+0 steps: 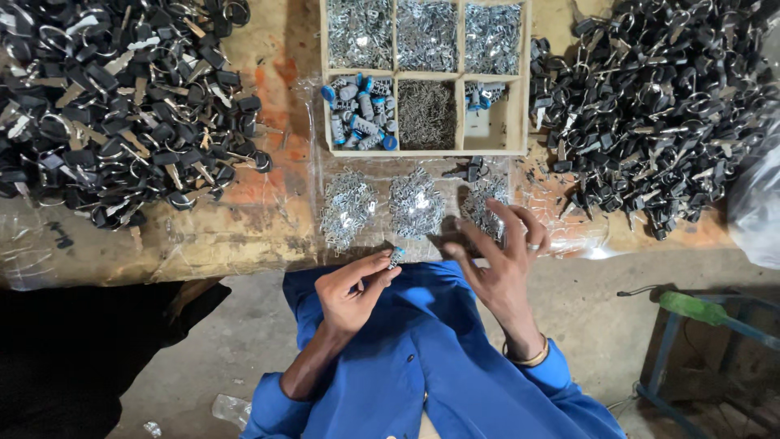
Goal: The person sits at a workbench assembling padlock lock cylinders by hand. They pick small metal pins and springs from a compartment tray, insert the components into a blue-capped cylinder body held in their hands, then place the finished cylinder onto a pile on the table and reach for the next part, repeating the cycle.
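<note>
My left hand [351,291] pinches a small metal lock cylinder with a blue tip [396,257] between thumb and fingers, just off the bench edge. My right hand [500,262], a ring on one finger, has its fingers spread over the rightmost of three small heaps of silvery metal pieces [481,202]. Whether it pinches a tiny piece I cannot tell. The other two heaps [347,208] [416,203] lie to the left on a clear plastic sheet. Both sleeves are blue.
A wooden divided tray [459,114] holds silvery parts, blue-tipped cylinders [361,114] and thin pins [426,114]. Big piles of black-headed keys lie at left [122,106] and right [658,106]. A plastic bag [757,203] and a green-topped metal frame [699,309] are at right.
</note>
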